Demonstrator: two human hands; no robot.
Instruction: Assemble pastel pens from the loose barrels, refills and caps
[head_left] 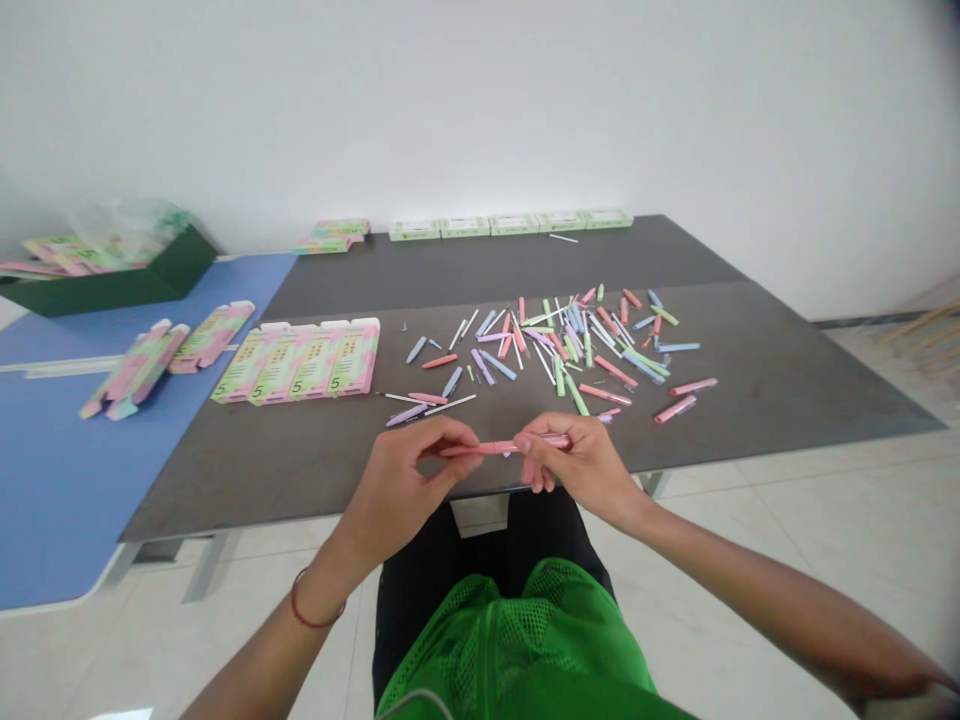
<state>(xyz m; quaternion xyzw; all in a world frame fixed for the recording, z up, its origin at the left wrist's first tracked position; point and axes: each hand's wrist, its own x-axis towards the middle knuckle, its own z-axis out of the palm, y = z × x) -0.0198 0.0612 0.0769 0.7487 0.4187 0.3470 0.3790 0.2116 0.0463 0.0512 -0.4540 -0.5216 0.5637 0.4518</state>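
Both hands meet over the near edge of the dark grey table (pixel 787 380). My left hand (pixel 409 480) pinches one end of a pink pen (pixel 487 448). My right hand (pixel 577 462) closes its fingers on the other end, and more pink pen parts show inside that fist. A wide scatter of pen barrels, caps and refills (pixel 570 345) in pink, green, blue and purple lies just beyond the hands. A red string circles my left wrist.
A row of flat pink-green cartons (pixel 300 362) lies left of the pile, with more cartons (pixel 169 355) on the blue table (pixel 52 470). A green tray (pixel 112 285) sits far left. Closed boxes (pixel 510 224) line the far edge by the white wall.
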